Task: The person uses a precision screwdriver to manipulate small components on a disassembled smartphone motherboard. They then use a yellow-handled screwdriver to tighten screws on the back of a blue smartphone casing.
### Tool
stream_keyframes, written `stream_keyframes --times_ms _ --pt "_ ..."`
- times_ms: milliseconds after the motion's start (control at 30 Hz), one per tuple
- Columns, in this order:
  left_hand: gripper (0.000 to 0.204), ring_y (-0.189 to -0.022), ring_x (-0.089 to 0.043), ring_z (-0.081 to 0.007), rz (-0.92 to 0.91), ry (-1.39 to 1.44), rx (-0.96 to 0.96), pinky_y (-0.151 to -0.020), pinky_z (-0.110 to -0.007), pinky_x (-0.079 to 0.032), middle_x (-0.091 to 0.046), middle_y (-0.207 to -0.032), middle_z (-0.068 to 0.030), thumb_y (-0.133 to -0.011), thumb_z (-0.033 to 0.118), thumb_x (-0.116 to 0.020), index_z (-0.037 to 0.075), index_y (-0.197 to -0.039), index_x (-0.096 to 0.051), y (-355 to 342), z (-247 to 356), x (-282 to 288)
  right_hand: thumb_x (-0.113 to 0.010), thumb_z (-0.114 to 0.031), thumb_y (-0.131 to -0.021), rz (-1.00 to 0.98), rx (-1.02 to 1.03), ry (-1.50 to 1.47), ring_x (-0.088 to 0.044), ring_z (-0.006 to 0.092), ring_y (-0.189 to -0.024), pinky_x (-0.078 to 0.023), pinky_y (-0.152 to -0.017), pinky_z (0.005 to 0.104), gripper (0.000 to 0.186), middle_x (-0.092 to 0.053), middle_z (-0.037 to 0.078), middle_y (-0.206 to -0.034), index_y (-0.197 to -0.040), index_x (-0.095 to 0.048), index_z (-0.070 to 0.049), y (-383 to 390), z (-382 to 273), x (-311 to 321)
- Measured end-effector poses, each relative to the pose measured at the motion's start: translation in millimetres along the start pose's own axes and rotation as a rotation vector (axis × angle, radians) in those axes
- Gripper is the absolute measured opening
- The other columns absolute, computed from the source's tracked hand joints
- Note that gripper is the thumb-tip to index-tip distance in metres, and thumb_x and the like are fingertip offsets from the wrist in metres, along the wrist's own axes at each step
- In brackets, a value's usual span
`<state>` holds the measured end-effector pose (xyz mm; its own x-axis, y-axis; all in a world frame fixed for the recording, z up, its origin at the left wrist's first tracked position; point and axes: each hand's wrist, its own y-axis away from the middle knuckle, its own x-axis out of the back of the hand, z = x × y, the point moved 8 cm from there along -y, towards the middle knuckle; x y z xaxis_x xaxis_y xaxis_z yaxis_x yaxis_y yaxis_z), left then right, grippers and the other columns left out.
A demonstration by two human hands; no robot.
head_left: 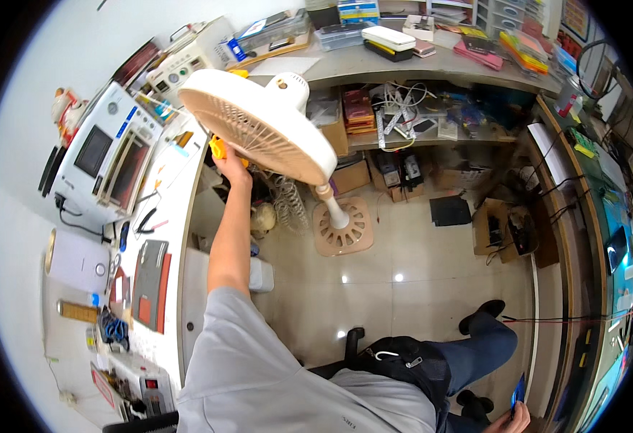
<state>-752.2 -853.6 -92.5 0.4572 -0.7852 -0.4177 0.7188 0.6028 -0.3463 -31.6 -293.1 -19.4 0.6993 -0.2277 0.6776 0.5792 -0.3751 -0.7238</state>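
Note:
My left arm reaches forward, and my left hand [232,169] is closed around a small bright yellow thing [218,147], whose kind I cannot make out. Just above and to the right of that hand tilts the round head of a white pedestal fan [259,123]. Its beige base [343,227] rests on the floor. At the lower right edge my right hand [513,420] grips a thin, flat, shiny blue thing [518,391] that looks like a phone. Only part of that hand shows.
Along the left, a white bench [163,249] carries a white machine with a dark screen [93,148], pliers [145,219] and a grey mat [148,278]. A cluttered shelf desk [439,72] spans the back. Cardboard boxes [491,227] sit on the floor beside the right-hand workbench [569,202].

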Motion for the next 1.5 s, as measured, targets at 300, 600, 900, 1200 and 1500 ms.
stream_keyframes --times_ms 300,600,900,1200,1500 --pt "0.045 -0.119 -0.056 -0.0249 -0.228 -0.052 0.466 -0.105 -0.04 -0.048 -0.055 -0.133 -0.0115 -0.106 0.02 -0.058 0.005 -0.145 -0.042 -42 -141 -53 -0.067 0.008 -0.072 -0.072 -0.172 0.278 -0.067 0.0331 -0.095 -0.053 -0.085 0.0444 0.034 -0.071 0.012 -0.1 -0.103 -0.074 -0.004 0 16 36" --pt "0.049 -0.13 -0.051 -0.0277 -0.35 -0.525 0.412 -0.11 -0.042 -0.043 -0.049 -0.145 -0.0136 -0.106 0.018 -0.055 0.007 -0.152 -0.039 24 -160 -69 -0.068 -0.004 -0.098 0.525 -0.976 -0.15 -0.063 0.0108 -0.092 -0.05 -0.084 0.0256 0.021 -0.07 0.003 -0.102 -0.119 -0.067 0.0 62 163 164" --pt "0.054 -0.141 -0.045 -0.0306 -0.633 -1.425 0.158 -0.116 -0.044 -0.038 -0.042 -0.157 -0.0157 -0.107 0.017 -0.052 0.008 -0.158 -0.035 207 -126 -37 -0.068 -0.004 -0.096 0.531 -1.302 -0.392 -0.068 0.0153 -0.103 -0.053 -0.093 0.0283 0.054 -0.071 0.013 -0.119 -0.145 -0.049 0.008 126 340 255" --pt "0.057 -0.131 -0.056 -0.0309 -1.955 0.161 -0.341 -0.116 -0.043 -0.038 -0.058 -0.141 -0.0183 -0.088 -0.004 -0.066 -0.001 -0.143 -0.051 830 248 -335 -0.079 -0.022 -0.088 -0.146 -1.266 -0.129 -0.064 0.0199 -0.115 -0.05 -0.101 0.0325 0.057 -0.067 0.015 -0.13 -0.139 -0.062 -0.004 89 475 254" --pt "0.106 -0.137 -0.05 -0.0368 -2.472 0.927 -1.183 -0.124 -0.054 -0.026 -0.057 -0.143 -0.0169 -0.076 0.048 -0.086 0.004 -0.158 -0.033 1156 481 -372 -0.081 -0.023 -0.084 -0.248 -1.063 0.162 -0.068 0.0241 -0.08 -0.056 -0.078 0.0364 0.043 -0.072 0.009 -0.09 -0.123 -0.073 -0.008 61 476 256"
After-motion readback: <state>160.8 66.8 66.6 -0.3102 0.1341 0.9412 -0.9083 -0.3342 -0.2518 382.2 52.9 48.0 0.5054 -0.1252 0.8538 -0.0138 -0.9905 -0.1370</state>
